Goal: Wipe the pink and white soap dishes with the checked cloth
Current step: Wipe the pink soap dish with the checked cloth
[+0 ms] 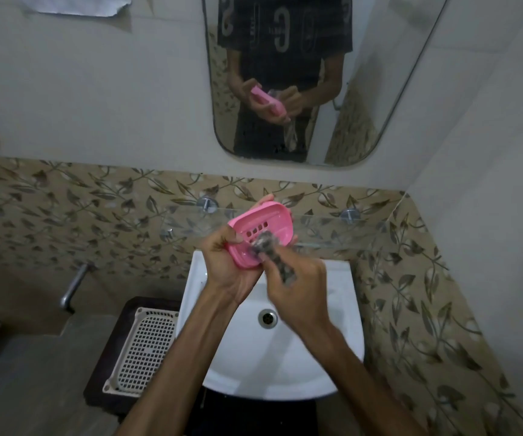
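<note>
**Pink dish in hand, cloth inside it**

Left hand [227,265] holds the pink soap dish [261,229] tilted above the white basin [332,357], fingers curled round its rim. Right hand [298,287] grips the bunched checked cloth [264,243], pressed into the dish's slotted hollow. Perforated white tray [143,347] sits left of basin.

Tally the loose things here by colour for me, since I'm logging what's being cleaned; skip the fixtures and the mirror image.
Pink: 1, the soap dish held in the left hand.
Dark checked: 1, the cloth gripped by the right hand, pressed into the dish.
White: 1, the perforated tray left of the basin.
Total: 3.
</note>
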